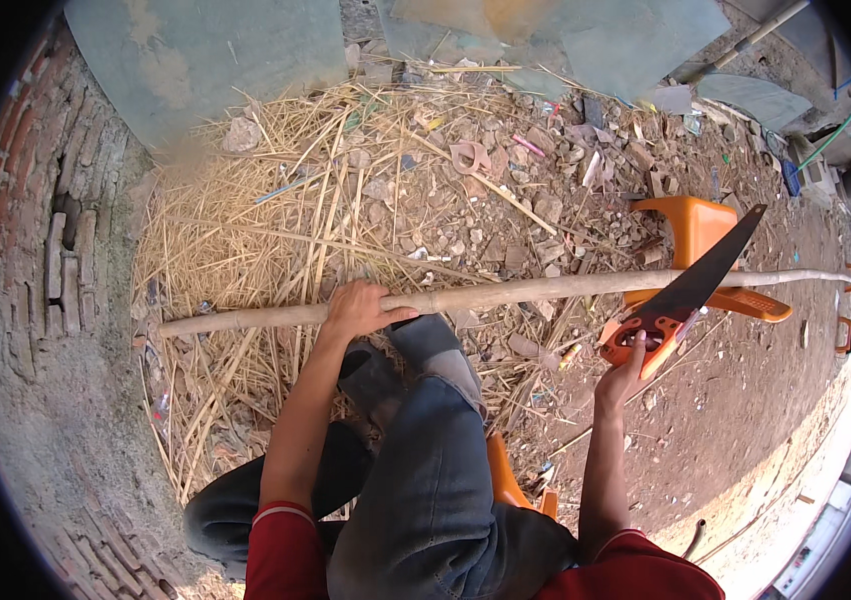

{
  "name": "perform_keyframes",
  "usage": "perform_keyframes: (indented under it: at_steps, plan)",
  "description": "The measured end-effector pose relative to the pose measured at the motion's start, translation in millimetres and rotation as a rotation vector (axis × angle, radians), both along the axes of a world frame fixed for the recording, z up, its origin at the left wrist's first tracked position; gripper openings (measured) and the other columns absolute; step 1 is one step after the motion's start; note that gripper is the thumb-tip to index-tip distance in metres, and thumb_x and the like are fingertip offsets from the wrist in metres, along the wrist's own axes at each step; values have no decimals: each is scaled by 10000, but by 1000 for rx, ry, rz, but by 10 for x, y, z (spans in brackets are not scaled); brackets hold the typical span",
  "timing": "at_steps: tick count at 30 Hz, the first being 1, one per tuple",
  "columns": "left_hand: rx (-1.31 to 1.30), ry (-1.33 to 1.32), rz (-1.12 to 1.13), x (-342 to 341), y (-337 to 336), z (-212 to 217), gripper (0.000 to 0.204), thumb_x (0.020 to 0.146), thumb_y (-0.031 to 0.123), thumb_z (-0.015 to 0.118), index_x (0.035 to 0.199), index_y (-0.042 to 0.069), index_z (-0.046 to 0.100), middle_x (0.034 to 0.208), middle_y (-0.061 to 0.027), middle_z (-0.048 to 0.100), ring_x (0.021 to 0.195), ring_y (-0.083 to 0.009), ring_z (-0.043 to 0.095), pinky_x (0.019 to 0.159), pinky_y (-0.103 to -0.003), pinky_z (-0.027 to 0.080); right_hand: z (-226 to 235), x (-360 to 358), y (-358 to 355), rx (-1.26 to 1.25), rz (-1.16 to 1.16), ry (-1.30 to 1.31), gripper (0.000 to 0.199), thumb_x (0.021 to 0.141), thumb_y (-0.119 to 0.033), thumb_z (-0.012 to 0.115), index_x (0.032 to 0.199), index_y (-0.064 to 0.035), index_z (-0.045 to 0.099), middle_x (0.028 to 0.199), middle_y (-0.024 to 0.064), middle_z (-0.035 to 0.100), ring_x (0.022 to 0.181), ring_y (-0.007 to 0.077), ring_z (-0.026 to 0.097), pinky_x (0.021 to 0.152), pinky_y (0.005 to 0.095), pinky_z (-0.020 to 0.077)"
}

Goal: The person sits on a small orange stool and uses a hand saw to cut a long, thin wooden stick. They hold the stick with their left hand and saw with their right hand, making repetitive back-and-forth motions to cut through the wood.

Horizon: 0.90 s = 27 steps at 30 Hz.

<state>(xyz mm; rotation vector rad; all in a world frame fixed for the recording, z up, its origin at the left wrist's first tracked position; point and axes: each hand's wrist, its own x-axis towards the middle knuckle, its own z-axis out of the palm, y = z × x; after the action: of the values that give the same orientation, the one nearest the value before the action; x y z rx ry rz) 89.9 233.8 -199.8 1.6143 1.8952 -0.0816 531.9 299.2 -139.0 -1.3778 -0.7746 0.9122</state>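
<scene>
1. Pole: A long wooden pole is running across the middle of the frame, from left of centre to the far right edge.
2. Left hand: The left hand is pressing on the pole left of centre; its fingers are curling over the top, with the thumb lying along the near side.
3. Right hand: The right hand, right of centre, is gripping the orange handle of a handsaw, fingers closed around it.
4. Saw: The dark blade is pointing toward the upper right and crossing the pole in view; from this angle, tooth contact cannot be confirmed.
5. Support: An orange plastic stool is standing out behind the blade, right of centre.
6. Footing: A dark boot is resting just below the pole, beside the left hand.
7. Surroundings: Dry straw is covering the ground at left centre; a brick wall is bordering the left edge.
</scene>
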Motion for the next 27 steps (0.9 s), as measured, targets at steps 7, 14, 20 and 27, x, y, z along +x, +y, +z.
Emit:
perform_keyframes:
  at_steps: [7,14,20,27]
  plan:
    - [158,92,17,89,-104,-85,936,748,953,577,874,53,802,728,-205,731,766,-408,751,757,-531,603,-501,451,-65,84,163,533,420,1129,-386,457,1133,-30,679,1267,98,665,1168,255,651,1018,444,544]
    - [147,52,56,132,-86,-10,816,739,852,706,916,61,801,749,-221,734,763,-418,743,757,-520,591,-727,188,825,276,218,716,435,1053,-403,576,1148,4,696,1246,118,664,1141,303,659,1003,493,553]
    - [235,76,117,218,-77,8,837,719,856,715,924,49,790,750,-206,738,743,-398,742,735,-509,587,-596,-34,1374,163,23,637,414,1009,-296,565,1272,16,629,1194,146,678,1101,304,675,968,485,571]
    - [234,63,101,376,131,35,864,725,876,694,914,38,779,802,-228,752,776,-388,752,746,-507,581,-478,69,1871,7,-67,468,226,988,-212,568,1101,-41,662,962,71,696,926,263,700,808,437,604]
